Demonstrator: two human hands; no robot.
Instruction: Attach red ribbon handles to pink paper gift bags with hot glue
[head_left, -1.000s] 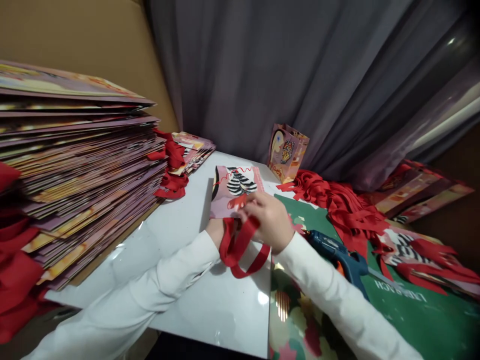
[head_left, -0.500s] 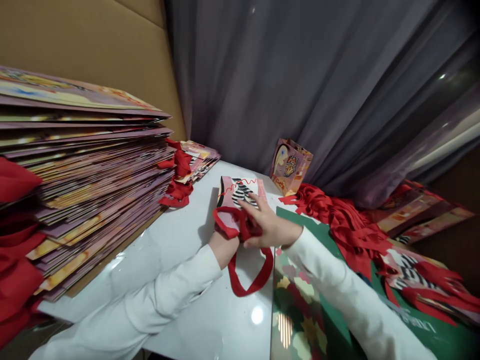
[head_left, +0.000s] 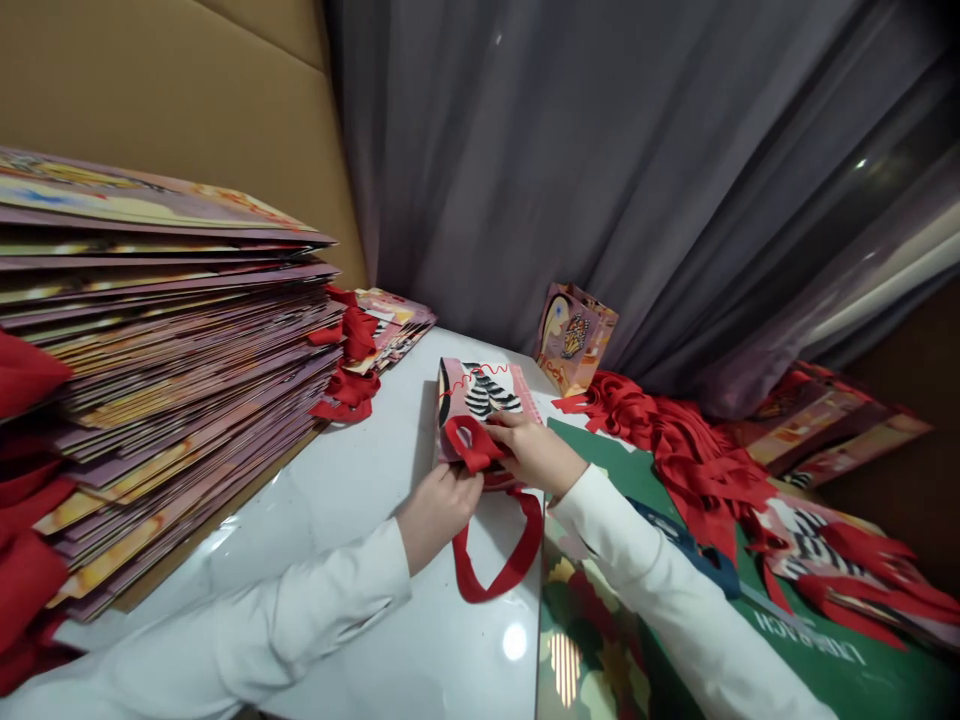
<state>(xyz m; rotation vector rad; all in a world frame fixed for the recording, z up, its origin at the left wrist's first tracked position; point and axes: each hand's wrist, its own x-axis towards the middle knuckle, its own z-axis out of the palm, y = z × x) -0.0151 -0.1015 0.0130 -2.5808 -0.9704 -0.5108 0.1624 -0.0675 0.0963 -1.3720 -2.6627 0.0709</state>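
A paper gift bag (head_left: 491,385) with a zebra-striped print lies flat on the white table, its opening towards me. At that near edge my left hand (head_left: 441,508) is closed, fingertips pinched on the red ribbon (head_left: 469,440) beside the bag's rim. My right hand (head_left: 536,455) presses down over the bag's right side, its fingers closed on the same ribbon's loop. A second red ribbon loop (head_left: 501,590) hangs out from the bag onto the table towards me. The fingertips of both hands are partly hidden by ribbon.
A tall stack of flat bags (head_left: 195,370) stands at left, red ribbons beside it. One opened bag (head_left: 576,338) stands upright by the curtain. A heap of red ribbons (head_left: 694,460), blue-handled scissors (head_left: 705,560) and finished-looking bags (head_left: 817,540) lie on the right, over a green sheet (head_left: 817,640).
My left hand has drawn back from under the ribbon towards me, now pinching at the bag's edge. My right hand's fingers have bent in onto the loop. The scissors have come into view.
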